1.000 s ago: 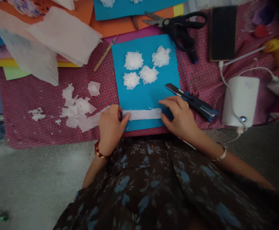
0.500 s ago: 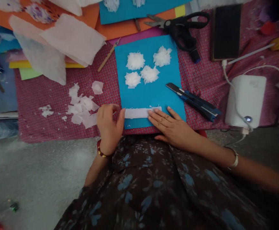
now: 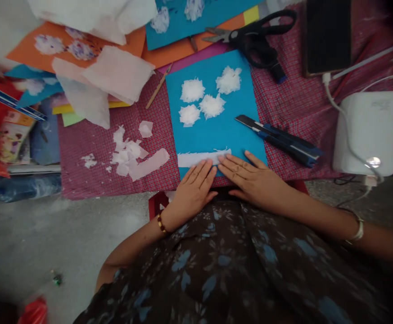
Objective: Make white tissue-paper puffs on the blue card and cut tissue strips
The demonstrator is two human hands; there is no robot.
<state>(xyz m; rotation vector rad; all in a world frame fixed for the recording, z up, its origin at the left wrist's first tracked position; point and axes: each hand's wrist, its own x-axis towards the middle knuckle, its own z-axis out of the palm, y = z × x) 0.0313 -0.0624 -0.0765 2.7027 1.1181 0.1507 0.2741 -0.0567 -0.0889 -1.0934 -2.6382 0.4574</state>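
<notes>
In the head view, the left hand and right hand lie flat side by side, fingers extended and gripping nothing, fingertips on the white paper strip. The strip runs along the near edge of the blue card. Even pressure, worked outward from between the hands, should suit it best, sparing its frayed far edge. Four ruffled white paper tufts sit beyond the fingertips, best left uncrushed; the utility knife lies beyond the right hand, worth avoiding.
</notes>
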